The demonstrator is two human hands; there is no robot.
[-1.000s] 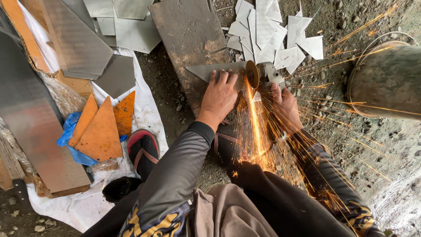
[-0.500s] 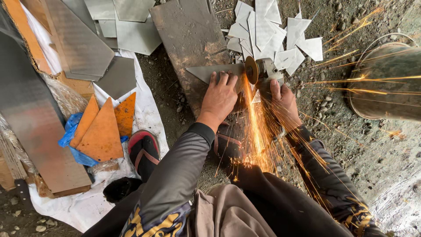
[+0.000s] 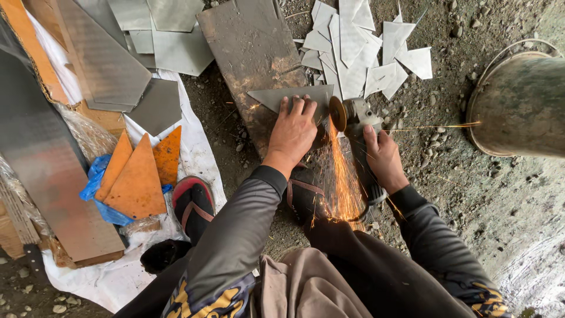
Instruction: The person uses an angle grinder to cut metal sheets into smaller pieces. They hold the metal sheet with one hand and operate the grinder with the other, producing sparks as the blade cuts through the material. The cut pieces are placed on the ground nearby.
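My left hand (image 3: 292, 132) presses flat on a grey triangular metal piece (image 3: 276, 97) that lies on a rusty steel plate (image 3: 250, 47). My right hand (image 3: 384, 156) grips the body of an angle grinder (image 3: 356, 115). Its disc (image 3: 336, 113) meets the right edge of the triangle and throws orange sparks (image 3: 341, 182) back toward my legs. The fingers of the left hand rest a few centimetres left of the disc.
Several cut grey metal pieces (image 3: 359, 44) lie in a heap behind the grinder. A metal bucket (image 3: 521, 103) stands at the right. Orange triangles (image 3: 138, 171) lie on blue plastic at left, beside long metal sheets (image 3: 100, 59) and a sandal (image 3: 192, 203). The ground is gravel.
The sparks now fall mostly straight back toward my legs, with fewer streaks flying right toward the bucket. Both hands stay in place on the triangle and the grinder.
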